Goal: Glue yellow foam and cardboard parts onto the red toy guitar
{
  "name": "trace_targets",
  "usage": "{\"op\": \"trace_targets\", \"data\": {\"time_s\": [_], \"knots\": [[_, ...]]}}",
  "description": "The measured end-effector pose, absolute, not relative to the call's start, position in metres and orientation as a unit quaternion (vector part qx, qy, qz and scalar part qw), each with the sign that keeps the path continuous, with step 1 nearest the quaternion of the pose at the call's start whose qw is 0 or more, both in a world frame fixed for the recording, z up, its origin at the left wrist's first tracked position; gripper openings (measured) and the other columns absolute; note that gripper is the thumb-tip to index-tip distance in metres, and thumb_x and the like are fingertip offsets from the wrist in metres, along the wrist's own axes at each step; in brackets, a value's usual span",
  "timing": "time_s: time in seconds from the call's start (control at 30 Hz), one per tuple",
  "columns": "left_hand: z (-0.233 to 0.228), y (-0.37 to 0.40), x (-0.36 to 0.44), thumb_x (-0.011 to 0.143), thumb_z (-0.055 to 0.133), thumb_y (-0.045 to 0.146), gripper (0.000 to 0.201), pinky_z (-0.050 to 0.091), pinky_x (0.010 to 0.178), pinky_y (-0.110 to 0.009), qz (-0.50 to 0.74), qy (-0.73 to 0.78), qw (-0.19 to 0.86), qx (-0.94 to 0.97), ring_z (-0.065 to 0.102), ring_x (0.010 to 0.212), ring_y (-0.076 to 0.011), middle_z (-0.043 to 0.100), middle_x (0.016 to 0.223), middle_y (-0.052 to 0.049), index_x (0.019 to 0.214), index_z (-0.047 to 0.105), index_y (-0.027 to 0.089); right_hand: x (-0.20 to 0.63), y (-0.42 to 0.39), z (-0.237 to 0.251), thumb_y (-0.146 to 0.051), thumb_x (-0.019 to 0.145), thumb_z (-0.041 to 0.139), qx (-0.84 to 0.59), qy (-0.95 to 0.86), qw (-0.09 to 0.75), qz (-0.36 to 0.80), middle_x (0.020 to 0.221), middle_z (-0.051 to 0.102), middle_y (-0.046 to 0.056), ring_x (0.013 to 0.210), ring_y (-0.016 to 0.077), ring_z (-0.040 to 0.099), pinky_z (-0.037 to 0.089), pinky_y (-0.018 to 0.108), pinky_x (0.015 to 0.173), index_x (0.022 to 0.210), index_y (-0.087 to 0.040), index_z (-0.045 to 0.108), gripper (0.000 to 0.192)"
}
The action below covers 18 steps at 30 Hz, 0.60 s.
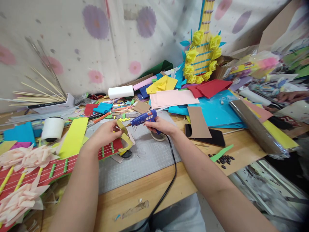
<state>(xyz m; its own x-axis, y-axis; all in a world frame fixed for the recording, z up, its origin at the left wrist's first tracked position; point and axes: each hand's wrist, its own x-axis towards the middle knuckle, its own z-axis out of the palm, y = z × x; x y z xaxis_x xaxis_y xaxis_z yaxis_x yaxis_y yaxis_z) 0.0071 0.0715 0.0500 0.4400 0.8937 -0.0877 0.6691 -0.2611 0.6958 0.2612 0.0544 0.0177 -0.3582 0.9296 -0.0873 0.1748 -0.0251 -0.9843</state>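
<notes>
My right hand point(158, 125) is wrapped round the handle of a blue hot glue gun point(142, 118). The gun's nozzle points left, close to a yellow folded strip point(126, 141). My left hand point(107, 133) pinches the upper end of that strip between thumb and fingers. The strip curls down at the head of a red craft guitar point(82, 158), which carries green and yellow bars, white strings and pale pink paper petals. My left forearm hides part of the guitar's neck. From the gun a black cord point(172, 174) runs down over the table's front edge.
A grey cutting mat point(145, 164) lies under my hands. Several black beads point(224, 160) and a dark phone point(214, 137) are at right. A yellow craft guitar point(202, 54) stands behind coloured sheets. Another person's hand point(291, 96) shows at far right.
</notes>
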Motion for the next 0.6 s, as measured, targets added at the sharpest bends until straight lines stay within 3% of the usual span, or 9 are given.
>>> {"op": "trace_targets", "data": {"time_s": [0.4, 0.6], "knots": [[0.051, 0.071, 0.009, 0.064, 0.054, 0.025, 0.025, 0.05, 0.073, -0.03, 0.162, 0.509, 0.335, 0.776, 0.064, 0.086, -0.0202, 0.068, 0.093, -0.001, 0.088, 0.063, 0.023, 0.259, 0.053, 0.022, -0.056, 0.071, 0.059, -0.438, -0.613, 0.347, 0.558, 0.056, 0.049, -0.003, 0.043, 0.0047, 0.038, 0.028, 0.02, 0.04, 0.062, -0.017, 0.048, 0.041], [0.055, 0.069, 0.01, 0.065, 0.052, 0.026, 0.023, 0.05, 0.071, -0.028, 0.154, 0.508, 0.329, 0.781, 0.064, 0.084, -0.0186, 0.068, 0.092, 0.001, 0.086, 0.063, 0.024, 0.275, 0.057, 0.025, -0.056, 0.07, 0.058, -0.474, -0.591, 0.429, 0.492, 0.053, 0.048, -0.003, 0.044, 0.0057, 0.036, 0.028, 0.022, 0.042, 0.068, -0.015, 0.057, 0.041]]}}
